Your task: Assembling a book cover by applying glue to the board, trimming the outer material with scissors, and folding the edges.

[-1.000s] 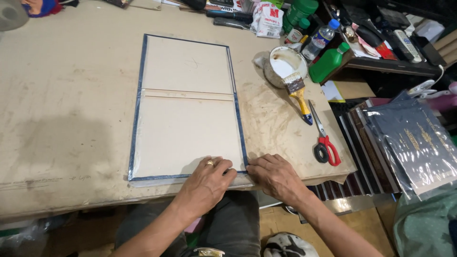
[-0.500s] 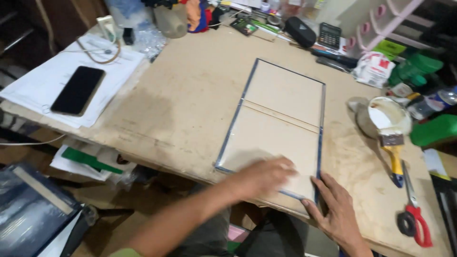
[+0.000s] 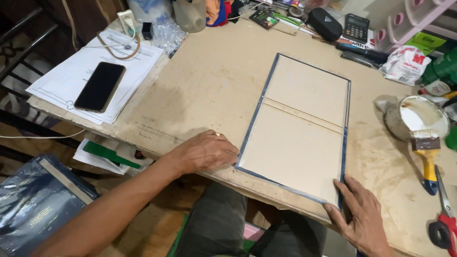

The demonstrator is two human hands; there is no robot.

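A flat beige board with a dark blue folded edge (image 3: 297, 128) lies on the brown worktable (image 3: 209, 85), with a seam across its middle. My left hand (image 3: 204, 152), a ring on one finger, rests flat on the table with its fingertips against the board's near left corner. My right hand (image 3: 364, 216) lies flat at the near right corner, its fingers touching the blue edge. Neither hand holds anything.
A glue tub (image 3: 419, 116) with a yellow-handled brush (image 3: 426, 152) stands to the right, red scissors (image 3: 442, 219) near it. A black phone (image 3: 100, 85) lies on papers at the left. A calculator (image 3: 356, 26), black case (image 3: 326, 23) and bottles line the back. A dark folder (image 3: 38, 200) lies below left.
The view has swung left, bringing the phone and papers into sight. My left hand moved from the middle of the board's near edge to its left corner; my right hand went to the right corner.
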